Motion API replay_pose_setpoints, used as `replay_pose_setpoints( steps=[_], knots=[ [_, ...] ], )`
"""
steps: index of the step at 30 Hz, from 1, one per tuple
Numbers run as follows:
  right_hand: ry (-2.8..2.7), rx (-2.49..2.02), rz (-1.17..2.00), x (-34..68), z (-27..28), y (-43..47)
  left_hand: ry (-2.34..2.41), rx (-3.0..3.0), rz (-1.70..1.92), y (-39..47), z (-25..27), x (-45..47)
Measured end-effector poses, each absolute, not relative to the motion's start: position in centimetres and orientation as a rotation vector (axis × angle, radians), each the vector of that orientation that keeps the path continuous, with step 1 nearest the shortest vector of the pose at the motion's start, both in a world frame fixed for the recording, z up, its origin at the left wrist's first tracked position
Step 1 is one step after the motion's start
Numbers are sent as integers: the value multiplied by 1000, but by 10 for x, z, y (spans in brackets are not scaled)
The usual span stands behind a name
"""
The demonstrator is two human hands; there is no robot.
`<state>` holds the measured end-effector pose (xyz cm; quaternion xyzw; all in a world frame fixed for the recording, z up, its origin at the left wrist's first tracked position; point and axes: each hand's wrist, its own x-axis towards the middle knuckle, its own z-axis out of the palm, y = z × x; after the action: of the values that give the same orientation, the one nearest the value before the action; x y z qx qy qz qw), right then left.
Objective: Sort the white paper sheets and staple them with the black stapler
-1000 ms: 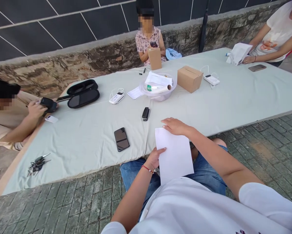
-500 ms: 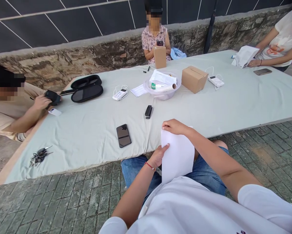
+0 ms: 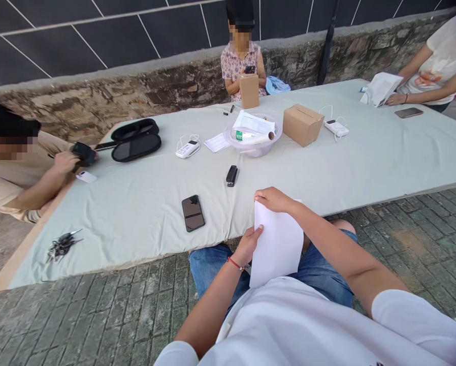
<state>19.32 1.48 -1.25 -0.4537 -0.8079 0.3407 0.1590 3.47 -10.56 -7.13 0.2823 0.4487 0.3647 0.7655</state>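
Note:
A white sheet of paper (image 3: 278,244) hangs over my lap at the table's near edge. My left hand (image 3: 248,245) is closed on its left edge, the thumb lying on the near face and the fingers hidden behind. Higher up, my right hand (image 3: 275,199) pinches the upper left corner, its arm crossing over the sheet's top right part. Whether the paper is one sheet or several I cannot tell. Beyond the hands, a black stapler (image 3: 231,176) lies on the cloth. A dark phone (image 3: 193,213) rests to the left of it.
The cloth-covered table (image 3: 136,213) carries a clear plastic bowl (image 3: 253,150) with papers and a roll, a cardboard box (image 3: 303,125), white devices with cords, a black case (image 3: 136,147) and keys (image 3: 62,246). Three people sit around it; one at right holds white paper (image 3: 381,89).
The sheet's lower edge has swung slightly left. Both hands keep their hold on it, almost in place. The person across has raised a phone a little.

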Motion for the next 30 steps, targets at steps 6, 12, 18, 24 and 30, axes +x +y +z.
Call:
replay_pose_setpoints(
  steps=[6, 12, 18, 24, 30],
  knots=[
    [-2442, -1239, 1033, 237, -7, 21, 1057, 542, 885, -100, -74, 15],
    [-2464, -1334, 1149, 285, -20, 18, 1089, 461, 928, -92, -87, -5],
    [-1862, -1320, 1457, 286, -60, 17, 1123, 529, 952, -86, -91, -4],
    [-1188, -1296, 1661, 273, -103, 23, 1181, 746, 1063, -56, -90, -5],
    [-1259, -1313, 1563, 257, -126, 14, 1223, 791, 1091, -28, -110, 5]
  ],
)
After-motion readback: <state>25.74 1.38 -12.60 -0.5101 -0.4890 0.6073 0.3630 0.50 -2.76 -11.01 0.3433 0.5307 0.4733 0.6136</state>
